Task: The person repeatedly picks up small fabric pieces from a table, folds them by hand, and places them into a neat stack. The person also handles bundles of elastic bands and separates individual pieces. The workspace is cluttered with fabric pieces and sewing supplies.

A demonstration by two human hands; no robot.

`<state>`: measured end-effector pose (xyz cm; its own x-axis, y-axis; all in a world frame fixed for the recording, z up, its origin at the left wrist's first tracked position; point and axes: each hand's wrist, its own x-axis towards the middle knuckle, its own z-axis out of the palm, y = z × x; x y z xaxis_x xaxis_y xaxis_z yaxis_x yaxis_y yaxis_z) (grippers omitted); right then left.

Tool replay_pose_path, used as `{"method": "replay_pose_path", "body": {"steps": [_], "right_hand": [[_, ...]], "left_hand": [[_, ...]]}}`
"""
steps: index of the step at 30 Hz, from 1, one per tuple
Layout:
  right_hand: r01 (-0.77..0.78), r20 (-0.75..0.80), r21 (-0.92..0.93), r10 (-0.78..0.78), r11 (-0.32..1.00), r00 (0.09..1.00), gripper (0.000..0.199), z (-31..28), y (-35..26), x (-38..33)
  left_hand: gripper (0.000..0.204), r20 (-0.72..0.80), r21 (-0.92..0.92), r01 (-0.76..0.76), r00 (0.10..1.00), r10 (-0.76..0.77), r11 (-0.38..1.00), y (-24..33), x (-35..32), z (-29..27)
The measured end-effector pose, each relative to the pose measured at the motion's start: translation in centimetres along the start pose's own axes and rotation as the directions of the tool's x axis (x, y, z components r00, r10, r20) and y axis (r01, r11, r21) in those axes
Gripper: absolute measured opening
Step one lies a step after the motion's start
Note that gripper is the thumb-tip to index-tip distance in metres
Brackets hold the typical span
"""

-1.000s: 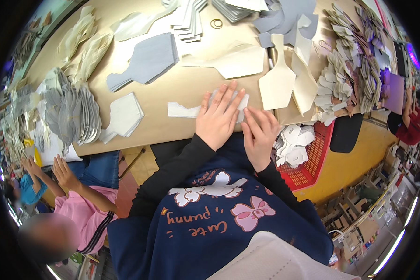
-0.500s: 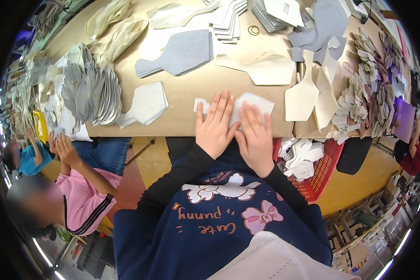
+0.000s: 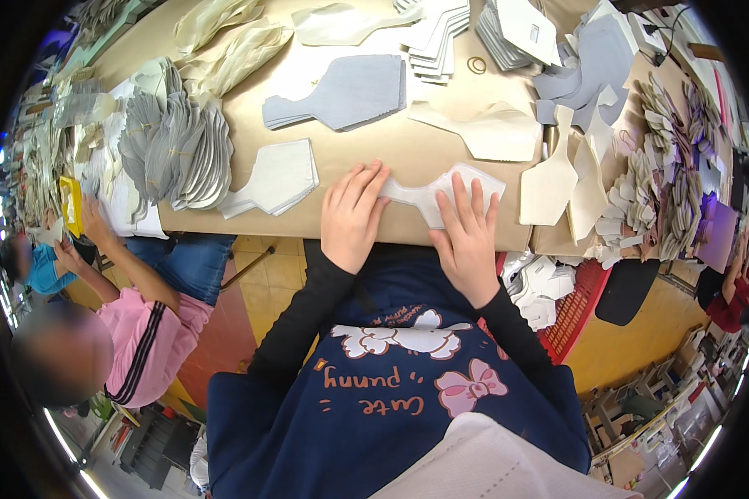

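A white, paddle-shaped cut piece (image 3: 433,200) lies flat on the brown-covered table in front of me. On its narrow end rests my left hand (image 3: 352,218), fingers stretched out. My right hand (image 3: 468,237) lies over its wide end with the fingers spread. Neither hand grips anything. Left of them is a small stack of similar whitish pieces (image 3: 279,176). Beyond sits a grey stack of the same shape (image 3: 345,91), with a cream piece (image 3: 495,131) to its right. More cream pieces (image 3: 549,183) lie to the right of my right hand.
Banded bundles of grey pieces (image 3: 175,154) stand at the left, heaped scraps (image 3: 632,200) at the right. A red basket (image 3: 576,312) with white pieces is below the table's edge. Rubber bands (image 3: 476,64) lie farther back. A person in a pink shirt (image 3: 154,333) works at my left.
My hands have moved apart, the left one toward the narrow end, uncovering the middle of the white piece. The view has shifted slightly. The person at my left has moved their hands.
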<state>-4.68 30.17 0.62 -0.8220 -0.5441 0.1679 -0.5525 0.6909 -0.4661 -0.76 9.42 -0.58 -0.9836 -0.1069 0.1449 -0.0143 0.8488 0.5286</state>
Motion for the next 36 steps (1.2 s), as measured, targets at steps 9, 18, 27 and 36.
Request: {"method": "replay_pose_path", "body": {"steps": [9,18,27,36], "right_hand": [[0.087,0.294,-0.041,-0.071,0.995,0.953,0.07,-0.3,-1.2,0.5],[0.143,0.239,-0.071,-0.123,0.987,0.963,0.067,1.2,-0.7,1.9],[0.05,-0.211,0.316,0.019,0.947,0.977,0.048,-0.2,2.3,1.4],[0.076,-0.135,0.242,-0.044,0.967,0.99,0.031,1.0,1.4,2.6]], "left_hand": [[0.047,0.018,-0.089,0.008,1.0,-0.007,0.996,0.3,1.6,-1.3],[0.035,0.141,-0.503,0.198,0.979,-0.147,0.841,0.1,2.5,-1.8],[0.028,-0.026,-0.44,0.391,0.894,-0.447,0.809,-4.8,0.2,-13.3],[0.02,-0.304,-0.285,0.081,0.937,-0.17,0.955,-3.0,4.6,-10.6]]}}
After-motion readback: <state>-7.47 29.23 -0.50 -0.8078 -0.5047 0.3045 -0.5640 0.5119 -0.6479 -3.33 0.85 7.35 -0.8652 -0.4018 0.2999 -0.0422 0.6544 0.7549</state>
